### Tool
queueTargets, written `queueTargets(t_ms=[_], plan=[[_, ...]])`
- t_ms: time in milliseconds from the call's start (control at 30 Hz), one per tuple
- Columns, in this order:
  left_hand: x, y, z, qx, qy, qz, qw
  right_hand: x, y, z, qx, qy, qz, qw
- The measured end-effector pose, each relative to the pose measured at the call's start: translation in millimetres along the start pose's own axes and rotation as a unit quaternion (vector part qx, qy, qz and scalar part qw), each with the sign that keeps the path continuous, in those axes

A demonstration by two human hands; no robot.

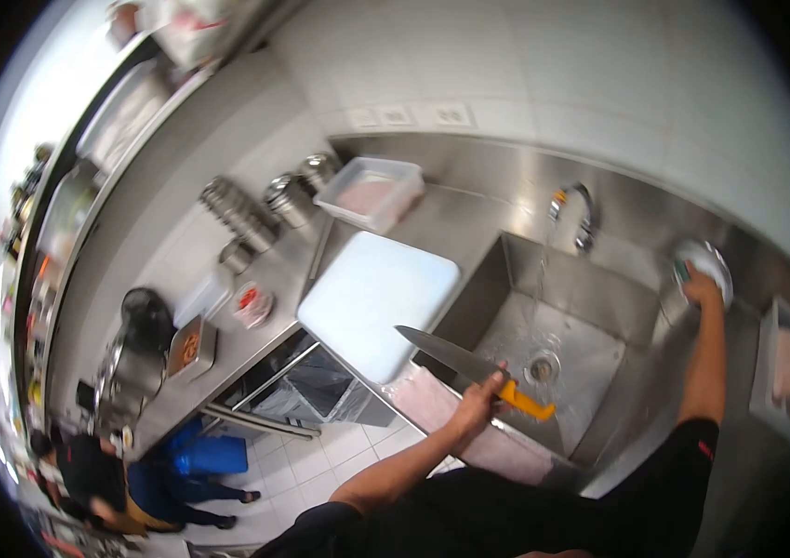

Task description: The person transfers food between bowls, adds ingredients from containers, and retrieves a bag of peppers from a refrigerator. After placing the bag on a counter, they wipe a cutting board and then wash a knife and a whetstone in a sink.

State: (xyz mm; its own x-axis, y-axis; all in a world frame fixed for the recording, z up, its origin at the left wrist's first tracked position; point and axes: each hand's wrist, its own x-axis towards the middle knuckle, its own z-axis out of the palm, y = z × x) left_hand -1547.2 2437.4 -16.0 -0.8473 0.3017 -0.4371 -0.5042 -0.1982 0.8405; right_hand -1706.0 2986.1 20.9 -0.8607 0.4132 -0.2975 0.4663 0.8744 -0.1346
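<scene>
My left hand [477, 402] is closed on a large kitchen knife [448, 354] with a yellow handle. Its broad blade points left, over the near edge of the metal sink [570, 342], with the tip by a white cutting board [378, 302]. My right hand [706, 286] stretches to the back right, closed on what looks like a green scouring pad [683, 272], at a round metal bowl [716, 258]. Water runs from the faucet [584, 216] into the sink. A pinkish cloth [469, 437] lies along the sink's front edge.
A plastic tub [371, 193] with pink contents stands behind the board, another tub [785, 363] at the far right. Metal canisters [238, 214], a small cup [252, 304] and a metal pan [191, 348] line the left counter. Another person [88, 474] stands at lower left near a blue bin [209, 454].
</scene>
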Motion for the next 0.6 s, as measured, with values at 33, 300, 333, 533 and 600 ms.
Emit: queueTargets(t_ms=[33, 300, 333, 533, 600], plan=[[0.5, -1.5, -0.9, 0.001, -0.005, 0.004, 1.000, 16.5, 8.1, 10.0, 0.024, 0.014, -0.008, 1.000], [2.3, -9.3, -6.4, 0.006, -0.020, 0.023, 1.000, -41.3, -34.0, -24.7, 0.043, 0.305, 0.023, 0.951], [4.1, -12.0, -8.3, 0.002, -0.021, 0.019, 1.000, -35.1, -28.1, -22.9, 0.033, 0.318, 0.025, 0.947], [-5.5, -1.1, -6.3, 0.058, -0.036, 0.022, 0.997, 4.8, -4.5, -2.8, 0.087, 0.351, -0.041, 0.931], [3.0, -11.8, -8.8, 0.025, -0.032, 0.030, 0.999, -11.7, -13.4, -2.4, 0.114, 0.339, -0.006, 0.934]])
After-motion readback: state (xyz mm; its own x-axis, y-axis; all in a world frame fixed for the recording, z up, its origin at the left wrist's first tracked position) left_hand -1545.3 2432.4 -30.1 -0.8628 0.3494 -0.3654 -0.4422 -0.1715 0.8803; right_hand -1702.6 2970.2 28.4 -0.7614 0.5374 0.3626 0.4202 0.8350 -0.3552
